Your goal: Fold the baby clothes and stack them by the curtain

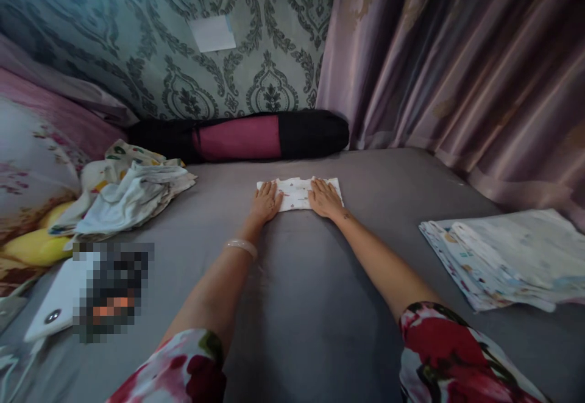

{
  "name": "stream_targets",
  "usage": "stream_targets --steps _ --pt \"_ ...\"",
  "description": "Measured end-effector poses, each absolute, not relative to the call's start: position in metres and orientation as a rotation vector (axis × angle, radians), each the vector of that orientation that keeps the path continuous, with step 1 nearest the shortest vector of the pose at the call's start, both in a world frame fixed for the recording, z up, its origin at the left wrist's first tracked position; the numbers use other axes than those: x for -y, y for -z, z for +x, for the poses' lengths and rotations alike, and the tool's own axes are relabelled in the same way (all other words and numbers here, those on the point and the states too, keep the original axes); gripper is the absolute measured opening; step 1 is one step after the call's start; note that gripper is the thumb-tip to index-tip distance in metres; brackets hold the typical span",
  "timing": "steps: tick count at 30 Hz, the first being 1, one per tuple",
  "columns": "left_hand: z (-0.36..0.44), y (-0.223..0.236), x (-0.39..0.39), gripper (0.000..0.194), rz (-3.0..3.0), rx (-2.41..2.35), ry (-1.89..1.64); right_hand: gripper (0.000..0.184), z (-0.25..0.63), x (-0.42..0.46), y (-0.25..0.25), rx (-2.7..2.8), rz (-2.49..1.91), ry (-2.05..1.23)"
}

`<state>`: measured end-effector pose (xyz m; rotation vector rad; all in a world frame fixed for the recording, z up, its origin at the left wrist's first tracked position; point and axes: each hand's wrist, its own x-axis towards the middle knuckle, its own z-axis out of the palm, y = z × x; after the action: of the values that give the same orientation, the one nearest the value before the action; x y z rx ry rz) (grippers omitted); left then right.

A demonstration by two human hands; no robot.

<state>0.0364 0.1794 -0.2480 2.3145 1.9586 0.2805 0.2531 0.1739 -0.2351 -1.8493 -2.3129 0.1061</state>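
Observation:
A small white cloth (295,194) with a faint print lies folded into a flat rectangle on the grey bed sheet (297,281). On its left end rests my left hand (266,202), palm down, fingers stretched forward. My right hand (325,197) lies flat on the opposite end, fingers also extended. Between the two hands the middle of the cloth shows. Neither hand grips it. What garment or cloth it is, I cannot tell.
A flat stack of folded cloths (507,260) sits at the right. Crumpled cloths (137,192) are piled at the left, near a white tablet-like device (61,299) with a cable and a blurred-out patch. A black and maroon bolster-shaped bag (240,138) lies along the patterned wall.

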Motion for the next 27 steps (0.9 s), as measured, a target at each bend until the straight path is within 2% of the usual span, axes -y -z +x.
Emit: stream_targets --steps 12,16,20,27 --pt "0.016 0.248 -0.18 0.068 2.362 -1.913 -0.216 0.062 0.284 -0.173 0.238 2.222 -1.971 -0.034" --pt "0.022 0.236 -0.181 0.065 2.384 -1.908 -0.144 0.06 0.278 -0.174 0.229 2.221 -1.985 -0.056" --pt "0.037 0.228 -0.184 0.062 2.481 -1.926 -0.267 0.06 0.267 -0.175 0.222 2.258 -1.894 -0.066" --pt "0.044 0.238 -0.179 0.058 2.389 -1.89 -0.238 0.06 0.26 -0.173 0.231 2.312 -1.892 -0.155"
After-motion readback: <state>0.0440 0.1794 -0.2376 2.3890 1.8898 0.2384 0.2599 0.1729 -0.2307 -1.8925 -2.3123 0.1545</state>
